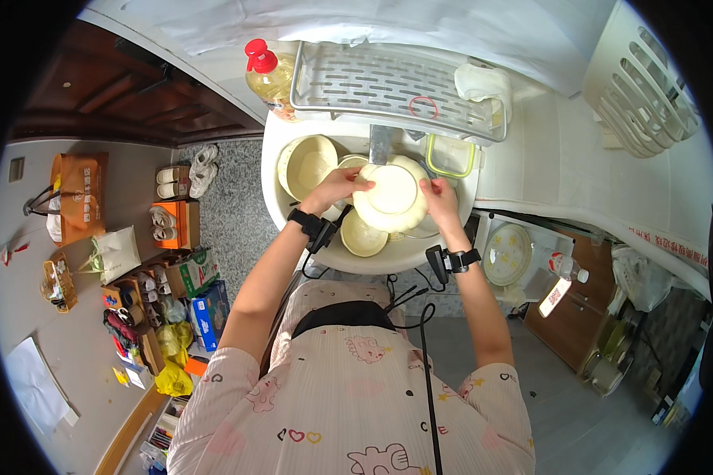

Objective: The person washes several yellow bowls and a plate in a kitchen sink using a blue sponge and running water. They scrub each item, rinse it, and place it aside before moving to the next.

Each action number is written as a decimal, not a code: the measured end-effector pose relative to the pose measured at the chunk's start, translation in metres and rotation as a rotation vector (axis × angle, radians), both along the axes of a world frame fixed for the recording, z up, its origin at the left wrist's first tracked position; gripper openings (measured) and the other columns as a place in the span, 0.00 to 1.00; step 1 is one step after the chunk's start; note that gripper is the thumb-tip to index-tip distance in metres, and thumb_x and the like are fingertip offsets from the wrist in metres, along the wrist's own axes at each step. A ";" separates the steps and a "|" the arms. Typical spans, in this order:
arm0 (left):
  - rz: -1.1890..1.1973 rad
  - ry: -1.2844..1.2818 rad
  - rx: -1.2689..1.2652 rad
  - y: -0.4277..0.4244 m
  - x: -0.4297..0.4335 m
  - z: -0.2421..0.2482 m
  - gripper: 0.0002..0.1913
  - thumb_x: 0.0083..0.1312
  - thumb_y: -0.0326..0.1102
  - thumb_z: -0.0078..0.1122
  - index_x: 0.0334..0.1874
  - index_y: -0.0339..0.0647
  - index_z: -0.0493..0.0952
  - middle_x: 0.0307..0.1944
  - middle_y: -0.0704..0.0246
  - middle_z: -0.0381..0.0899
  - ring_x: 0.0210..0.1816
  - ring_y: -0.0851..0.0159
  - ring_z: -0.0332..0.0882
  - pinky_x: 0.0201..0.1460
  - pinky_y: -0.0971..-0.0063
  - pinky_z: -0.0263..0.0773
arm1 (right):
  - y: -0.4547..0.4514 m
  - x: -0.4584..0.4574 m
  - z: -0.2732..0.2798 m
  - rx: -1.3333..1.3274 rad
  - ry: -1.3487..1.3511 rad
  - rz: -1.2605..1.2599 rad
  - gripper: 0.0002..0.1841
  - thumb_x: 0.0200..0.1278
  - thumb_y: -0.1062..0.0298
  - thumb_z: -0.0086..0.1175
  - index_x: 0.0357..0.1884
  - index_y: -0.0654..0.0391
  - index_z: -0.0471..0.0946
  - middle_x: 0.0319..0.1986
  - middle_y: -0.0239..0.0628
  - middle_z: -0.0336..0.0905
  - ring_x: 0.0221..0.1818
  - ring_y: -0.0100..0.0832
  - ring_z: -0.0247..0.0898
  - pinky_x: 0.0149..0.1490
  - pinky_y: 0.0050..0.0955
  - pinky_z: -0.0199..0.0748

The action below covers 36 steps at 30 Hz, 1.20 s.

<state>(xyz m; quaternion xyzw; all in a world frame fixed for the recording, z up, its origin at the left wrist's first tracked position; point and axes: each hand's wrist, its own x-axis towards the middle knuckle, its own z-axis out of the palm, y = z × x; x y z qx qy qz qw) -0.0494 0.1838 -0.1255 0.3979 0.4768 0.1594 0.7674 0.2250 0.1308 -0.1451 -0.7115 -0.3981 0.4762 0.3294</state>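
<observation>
Both my hands hold a pale yellow plate with a scalloped rim (392, 195) over a white washbasin (356, 261), its underside and foot ring facing the camera. My left hand (340, 189) grips the left edge, and my right hand (442, 203) grips the right edge. Below and around the plate, the basin holds a large cream bowl (308, 167) at the left, a smaller cream bowl (363, 234) nearer me, and a clear container with a green rim (450, 155) at the back right. A metal faucet (381, 144) reaches over the basin behind the plate. Other dishes are partly hidden.
Behind the basin stand a slotted metal rack (374, 77) with a white cloth (484, 86) and a red band, and an oil bottle with a red pump (273, 77). A patterned plate (508, 254) lies at the right. Black cables (428, 356) hang before my body.
</observation>
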 end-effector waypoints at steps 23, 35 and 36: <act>0.161 0.528 0.288 -0.009 -0.040 0.009 0.44 0.50 0.53 0.79 0.63 0.28 0.73 0.48 0.55 0.83 0.46 0.62 0.83 0.50 0.74 0.77 | 0.021 -0.050 -0.018 -0.067 -0.047 0.230 0.23 0.72 0.47 0.54 0.51 0.60 0.75 0.35 0.34 0.79 0.38 0.26 0.74 0.40 0.26 0.74; 0.276 0.630 0.277 -0.030 -0.039 0.036 0.44 0.52 0.52 0.78 0.62 0.24 0.70 0.48 0.54 0.82 0.45 0.61 0.83 0.49 0.73 0.78 | 0.045 -0.065 0.001 0.053 -0.015 0.334 0.19 0.72 0.56 0.53 0.50 0.65 0.76 0.39 0.40 0.82 0.40 0.33 0.77 0.48 0.30 0.73; 0.286 0.630 0.284 -0.030 -0.039 0.035 0.44 0.53 0.52 0.78 0.63 0.24 0.69 0.49 0.54 0.82 0.46 0.61 0.83 0.49 0.73 0.78 | 0.046 -0.065 0.001 0.077 0.006 0.333 0.19 0.72 0.57 0.54 0.50 0.65 0.76 0.39 0.40 0.82 0.40 0.33 0.77 0.48 0.30 0.73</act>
